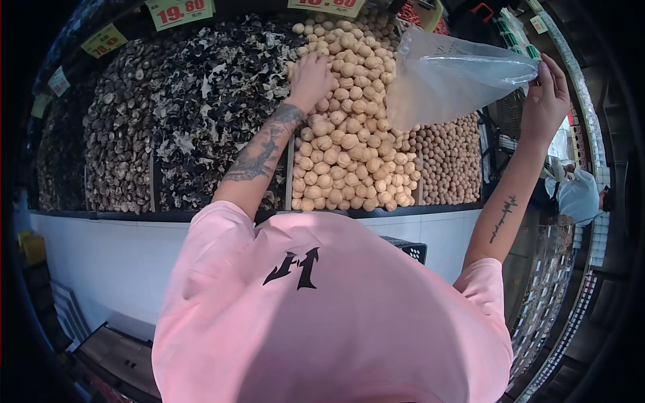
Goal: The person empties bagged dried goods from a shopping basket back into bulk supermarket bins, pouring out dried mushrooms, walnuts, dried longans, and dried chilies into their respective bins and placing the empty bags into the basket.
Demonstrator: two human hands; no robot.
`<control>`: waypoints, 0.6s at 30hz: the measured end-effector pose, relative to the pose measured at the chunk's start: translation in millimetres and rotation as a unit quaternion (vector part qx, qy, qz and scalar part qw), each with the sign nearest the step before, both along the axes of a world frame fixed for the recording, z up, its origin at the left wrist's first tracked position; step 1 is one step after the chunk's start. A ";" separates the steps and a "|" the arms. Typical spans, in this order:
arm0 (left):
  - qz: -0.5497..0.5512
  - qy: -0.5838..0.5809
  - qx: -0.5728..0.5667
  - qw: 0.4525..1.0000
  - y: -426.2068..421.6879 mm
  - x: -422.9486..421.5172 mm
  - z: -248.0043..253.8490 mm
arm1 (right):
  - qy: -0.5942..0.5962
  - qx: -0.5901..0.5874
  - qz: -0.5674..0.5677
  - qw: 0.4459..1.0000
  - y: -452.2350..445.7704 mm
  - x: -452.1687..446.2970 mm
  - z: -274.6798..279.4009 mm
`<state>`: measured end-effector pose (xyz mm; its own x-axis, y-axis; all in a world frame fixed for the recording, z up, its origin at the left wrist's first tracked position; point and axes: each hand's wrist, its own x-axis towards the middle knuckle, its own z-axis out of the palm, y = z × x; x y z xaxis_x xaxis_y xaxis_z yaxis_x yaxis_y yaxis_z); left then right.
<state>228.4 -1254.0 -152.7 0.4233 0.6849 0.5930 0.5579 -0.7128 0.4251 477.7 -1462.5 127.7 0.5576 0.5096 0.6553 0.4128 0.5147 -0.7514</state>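
My left hand (pixel 312 79) lies on the pile of walnuts (pixel 342 151), near its left edge by the black fungus. Its fingers point away from me and bend down among the nuts; whether they hold one is hidden. Raised at the right, my right hand (pixel 545 87) pinches the edge of a clear plastic bag (pixel 447 84). The bag stretches leftward from those fingers, over the right side of the walnuts and the smaller round brown nuts (pixel 449 161).
Dried black fungus (pixel 208 101) and dried mushrooms (pixel 121 127) fill bins to the left. Price signs (pixel 178 12) stand along the back. A dark ledge and white counter front (pixel 114 248) run before me. Another person (pixel 578 195) is at the far right.
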 end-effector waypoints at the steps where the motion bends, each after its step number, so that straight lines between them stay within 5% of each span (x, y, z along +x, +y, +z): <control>1: 0.040 0.054 0.022 0.998 18.7 -7.3 -2.2 | 0.002 -0.003 0.002 1.000 -3.8 1.9 1.0; 6: 0.027 0.340 -0.153 0.928 61.7 -35.1 5.4 | 0.009 -0.020 -0.017 1.000 -15.9 9.9 -7.6; 10: -0.015 0.435 -0.205 0.877 65.3 -33.4 19.8 | 0.020 -0.035 -0.018 0.999 -20.5 8.6 -13.7; 18: 0.011 0.466 -0.185 0.865 69.6 -31.4 4.3 | 0.020 -0.047 -0.026 0.998 -21.9 10.6 -21.8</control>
<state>197.0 -1184.4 -148.4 0.5841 0.7687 -0.2608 0.7928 -0.6092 -0.0201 488.3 -1484.4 106.0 0.6096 0.5384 0.5818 0.4050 0.4195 -0.8124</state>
